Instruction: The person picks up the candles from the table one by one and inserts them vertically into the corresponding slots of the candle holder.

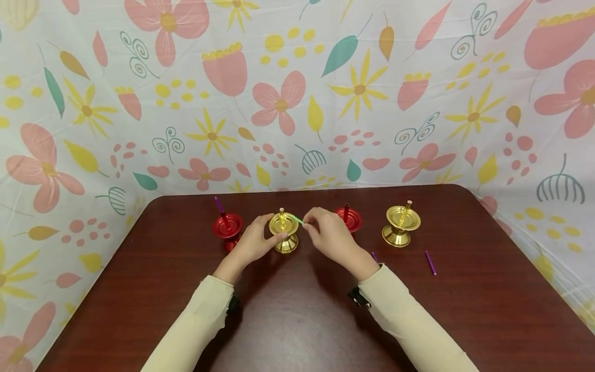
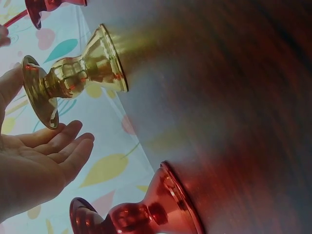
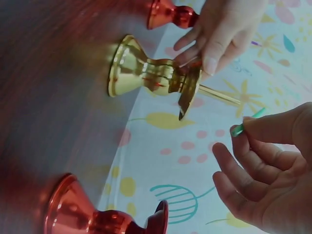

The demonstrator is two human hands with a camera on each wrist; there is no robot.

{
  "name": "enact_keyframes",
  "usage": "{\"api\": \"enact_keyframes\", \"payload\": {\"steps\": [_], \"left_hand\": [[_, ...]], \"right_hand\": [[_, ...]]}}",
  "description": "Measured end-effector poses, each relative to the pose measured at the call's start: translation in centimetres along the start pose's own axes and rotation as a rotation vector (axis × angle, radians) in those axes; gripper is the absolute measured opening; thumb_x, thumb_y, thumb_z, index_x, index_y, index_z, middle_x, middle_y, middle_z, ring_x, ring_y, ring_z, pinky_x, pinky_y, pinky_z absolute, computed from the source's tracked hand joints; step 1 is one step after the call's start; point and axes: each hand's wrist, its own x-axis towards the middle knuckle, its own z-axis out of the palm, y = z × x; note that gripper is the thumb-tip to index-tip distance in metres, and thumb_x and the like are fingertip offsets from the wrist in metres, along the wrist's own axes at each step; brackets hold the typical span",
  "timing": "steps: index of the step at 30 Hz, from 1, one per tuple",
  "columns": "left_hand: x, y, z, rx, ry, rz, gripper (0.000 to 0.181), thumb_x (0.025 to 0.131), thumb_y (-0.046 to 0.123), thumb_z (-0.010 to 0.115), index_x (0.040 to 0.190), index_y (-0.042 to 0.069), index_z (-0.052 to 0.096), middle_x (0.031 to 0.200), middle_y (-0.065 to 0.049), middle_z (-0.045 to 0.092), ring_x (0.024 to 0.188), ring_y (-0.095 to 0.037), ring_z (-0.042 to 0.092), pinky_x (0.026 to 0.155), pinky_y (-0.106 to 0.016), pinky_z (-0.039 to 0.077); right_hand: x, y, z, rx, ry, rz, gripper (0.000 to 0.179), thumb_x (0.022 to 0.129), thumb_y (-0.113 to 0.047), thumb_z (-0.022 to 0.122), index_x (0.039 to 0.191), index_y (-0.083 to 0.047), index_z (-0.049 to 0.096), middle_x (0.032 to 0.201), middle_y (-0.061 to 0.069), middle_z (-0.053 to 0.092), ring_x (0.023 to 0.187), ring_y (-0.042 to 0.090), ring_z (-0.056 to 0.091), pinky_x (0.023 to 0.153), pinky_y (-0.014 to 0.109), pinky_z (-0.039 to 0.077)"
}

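Note:
My left hand (image 1: 253,243) holds the dish of a gold candle holder (image 1: 285,244) by its rim, thumb on the near side and fingers at the far side. The holder (image 3: 161,73) stands upright on the table, its thin central tube bare. Between thumb and index finger, my right hand (image 1: 329,233) pinches a slim green candle (image 3: 238,130). That candle is tilted just right of the tube, with a gap between them in the right wrist view. The right hand's other fingers are loosely bent.
Left of the left hand, a red candle holder (image 1: 228,225) carries a purple candle (image 1: 219,204). Another red holder (image 1: 354,220) is partly hidden behind the right hand. Farther right stands a second gold holder (image 1: 397,236). A purple candle (image 1: 431,263) lies on the brown table (image 1: 297,320).

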Motion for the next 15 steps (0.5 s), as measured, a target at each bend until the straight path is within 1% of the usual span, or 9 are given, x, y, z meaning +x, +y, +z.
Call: {"api": "enact_keyframes", "payload": {"steps": [2,7,11,15], "left_hand": [[0.0,0.0,0.0,-0.002,-0.002,-0.007,0.070,0.087,0.032,0.072,0.140,-0.003,0.042,0.139,-0.022,0.046,0.129,-0.036,0.044,0.106,-0.050,0.036],[0.0,0.0,0.1,-0.011,-0.011,-0.028,0.072,0.087,0.032,0.072,0.141,-0.003,0.041,0.139,-0.020,0.047,0.129,-0.035,0.044,0.106,-0.050,0.036],[0.1,0.0,0.1,-0.019,-0.010,-0.034,0.072,0.087,0.032,0.073,0.141,-0.002,0.042,0.138,-0.020,0.047,0.129,-0.034,0.044,0.105,-0.050,0.037],[0.0,0.1,0.0,-0.026,-0.008,-0.029,0.071,0.087,0.032,0.073,0.141,-0.003,0.042,0.138,-0.020,0.048,0.129,-0.034,0.044,0.106,-0.050,0.036]], "right_hand": [[0.4,0.0,0.0,0.036,-0.004,0.009,0.009,0.087,-0.002,0.069,0.095,-0.002,0.066,0.089,0.009,0.065,0.079,0.021,0.061,0.073,0.038,0.052],[1.3,0.0,0.1,0.125,-0.019,0.015,0.018,0.089,-0.001,0.065,0.107,-0.001,0.067,0.090,0.009,0.063,0.082,0.022,0.059,0.076,0.040,0.051],[2.1,-0.1,0.4,0.223,-0.030,0.025,0.016,0.088,0.000,0.067,0.103,-0.003,0.067,0.088,0.008,0.066,0.084,0.022,0.064,0.081,0.040,0.053],[2.9,-0.4,0.6,0.305,-0.039,0.056,0.011,0.087,-0.002,0.069,0.097,-0.003,0.065,0.087,0.007,0.069,0.082,0.020,0.066,0.078,0.037,0.055]]}}
